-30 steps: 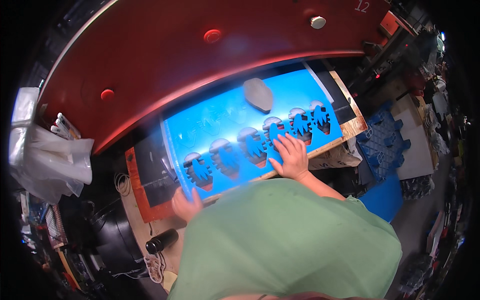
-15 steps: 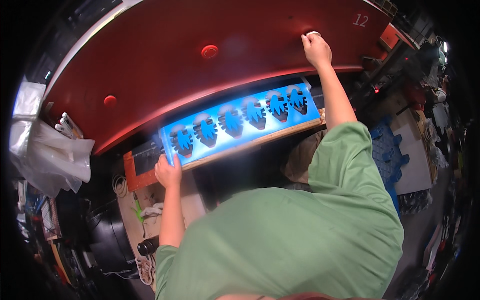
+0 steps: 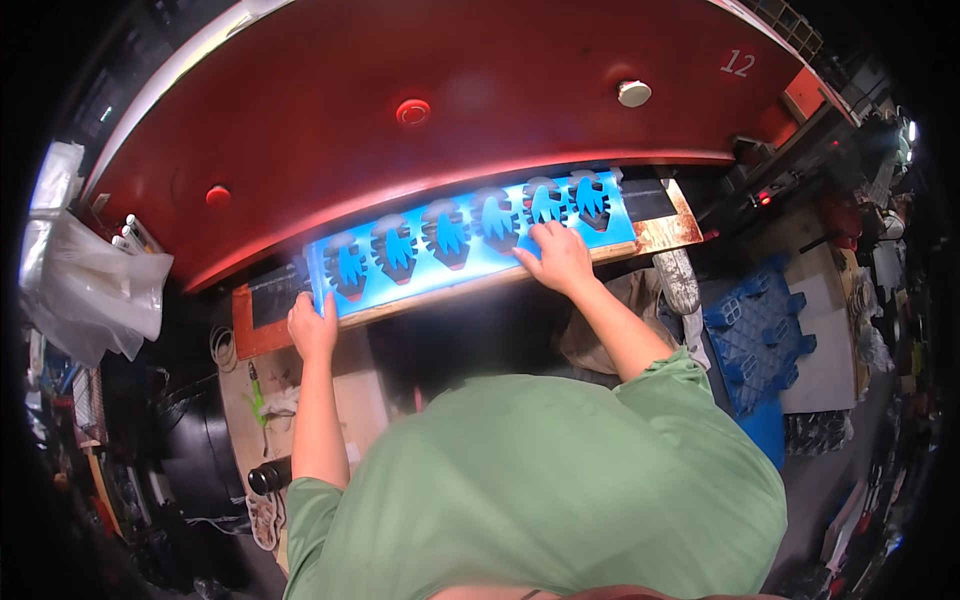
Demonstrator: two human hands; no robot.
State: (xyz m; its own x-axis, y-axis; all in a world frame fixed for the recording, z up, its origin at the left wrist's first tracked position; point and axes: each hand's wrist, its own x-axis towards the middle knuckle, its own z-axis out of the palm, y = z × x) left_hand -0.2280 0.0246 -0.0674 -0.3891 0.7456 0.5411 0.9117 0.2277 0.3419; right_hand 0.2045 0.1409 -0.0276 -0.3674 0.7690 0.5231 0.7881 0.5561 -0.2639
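A long blue sheet [image 3: 412, 287] with a row of dark, spiky leaf-like shapes lies along the front of a red machine [image 3: 330, 110]. Its left end is gripped by my left hand [image 3: 313, 327], thumb on top and fingers at the corner. My right hand [image 3: 560, 258] rests on the sheet's near edge towards the right, fingers stretched out over the shapes and thumb apart. Beneath the sheet runs a pale, worn wooden edge [image 3: 480, 290]. What lies under my right palm is hidden.
On the red panel sit a round cream knob [image 3: 634, 93], a red push button [image 3: 413, 112] and a smaller red button [image 3: 218, 196]. Clear plastic bags [image 3: 115, 290] hang at left. A blue plastic pallet [image 3: 755, 340] stands at right; a green-handled tool [image 3: 256, 390] lies at lower left.
My right hand has left the cream knob and come down to the blue sheet's near edge. My left hand stays at the sheet's left corner; the whole view has shifted slightly.
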